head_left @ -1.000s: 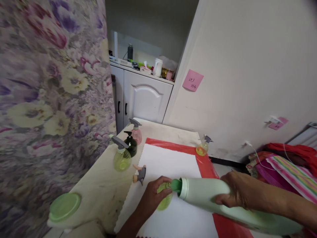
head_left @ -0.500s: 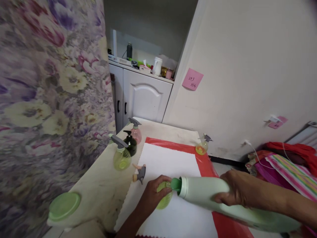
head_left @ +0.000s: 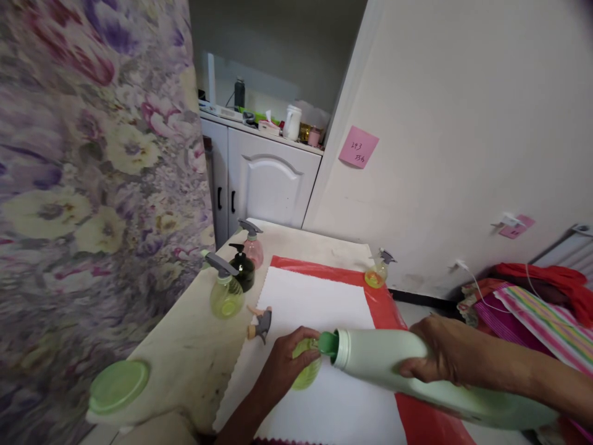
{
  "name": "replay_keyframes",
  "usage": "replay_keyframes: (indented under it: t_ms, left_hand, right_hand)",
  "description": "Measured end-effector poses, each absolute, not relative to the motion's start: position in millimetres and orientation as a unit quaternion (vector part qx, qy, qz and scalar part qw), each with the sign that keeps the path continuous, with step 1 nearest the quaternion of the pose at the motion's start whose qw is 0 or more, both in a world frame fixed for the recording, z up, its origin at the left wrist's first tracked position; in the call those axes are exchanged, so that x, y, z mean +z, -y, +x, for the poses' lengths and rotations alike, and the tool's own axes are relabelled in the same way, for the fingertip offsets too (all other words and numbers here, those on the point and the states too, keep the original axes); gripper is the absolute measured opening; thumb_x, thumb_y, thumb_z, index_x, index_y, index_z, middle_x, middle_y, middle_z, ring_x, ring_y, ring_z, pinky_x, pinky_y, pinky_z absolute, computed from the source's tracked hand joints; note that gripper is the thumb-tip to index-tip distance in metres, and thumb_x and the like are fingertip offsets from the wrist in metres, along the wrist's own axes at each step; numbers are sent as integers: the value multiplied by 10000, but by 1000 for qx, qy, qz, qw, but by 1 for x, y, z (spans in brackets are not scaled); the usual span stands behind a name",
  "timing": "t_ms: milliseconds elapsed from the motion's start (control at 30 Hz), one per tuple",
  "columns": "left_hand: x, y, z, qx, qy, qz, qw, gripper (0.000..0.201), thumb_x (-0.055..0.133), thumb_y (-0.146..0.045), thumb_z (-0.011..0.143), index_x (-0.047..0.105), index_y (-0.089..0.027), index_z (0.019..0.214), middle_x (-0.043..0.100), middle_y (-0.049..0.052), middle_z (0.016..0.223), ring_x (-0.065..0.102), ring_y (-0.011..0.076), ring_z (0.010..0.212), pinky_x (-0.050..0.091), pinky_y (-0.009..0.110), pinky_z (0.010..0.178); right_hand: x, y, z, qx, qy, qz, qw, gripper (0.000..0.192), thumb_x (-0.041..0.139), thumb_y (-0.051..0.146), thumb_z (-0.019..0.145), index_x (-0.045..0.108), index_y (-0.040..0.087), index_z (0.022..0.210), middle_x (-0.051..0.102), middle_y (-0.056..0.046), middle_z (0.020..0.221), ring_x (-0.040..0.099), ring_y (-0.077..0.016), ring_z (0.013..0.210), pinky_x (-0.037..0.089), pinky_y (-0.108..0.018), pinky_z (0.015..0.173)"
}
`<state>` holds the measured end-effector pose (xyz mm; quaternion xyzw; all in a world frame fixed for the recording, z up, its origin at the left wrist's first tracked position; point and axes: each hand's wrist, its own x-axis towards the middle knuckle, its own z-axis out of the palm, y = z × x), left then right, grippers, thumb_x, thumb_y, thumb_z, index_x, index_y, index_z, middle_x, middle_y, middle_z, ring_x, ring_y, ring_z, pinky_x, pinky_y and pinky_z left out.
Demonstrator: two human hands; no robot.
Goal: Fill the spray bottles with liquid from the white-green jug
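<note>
My right hand (head_left: 438, 355) grips a large pale green jug (head_left: 384, 364), tipped on its side with its green spout (head_left: 328, 343) against the mouth of a small yellow-green bottle (head_left: 308, 371). My left hand (head_left: 285, 368) holds that small bottle upright on a white cloth (head_left: 319, 309) laid over a red sheet (head_left: 382, 306). A loose grey spray head (head_left: 260, 322) lies on the cloth's left edge, just beyond my left hand.
On the pale tabletop (head_left: 185, 346) stand a yellow-green spray bottle (head_left: 225, 292), a dark pump bottle (head_left: 243, 269), a pink spray bottle (head_left: 252, 245) and an orange spray bottle (head_left: 377, 272). A green lid (head_left: 118, 386) lies front left. Flowered curtain left, white cabinet (head_left: 266, 182) behind, striped fabric (head_left: 542, 315) right.
</note>
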<state>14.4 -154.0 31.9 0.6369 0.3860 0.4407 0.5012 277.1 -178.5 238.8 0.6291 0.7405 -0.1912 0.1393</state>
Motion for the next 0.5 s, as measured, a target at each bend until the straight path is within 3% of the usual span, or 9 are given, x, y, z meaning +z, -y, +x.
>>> replay_keyframes:
  t_ms: [167,500]
  left_hand:
    - [32,155,15,443,-383,637,501,190,642,-322,823,679,-233,986,736,-2,949,655,203,929,444,285,851]
    - [33,155,15,438,-392,638,497,193,644,-316,813,678,-232,984,736,3,953,654,208,924,445,293,851]
  right_hand:
    - [242,182,275,-189,-742,629,134,542,555,697,727,645,164,762,693,-84,690,616,-205,612,330,-270,481]
    - [237,179,278,-174,-744,630,139,611,540,758,692,651,164,780,704,-105,752,630,-242,677,343,-272,504]
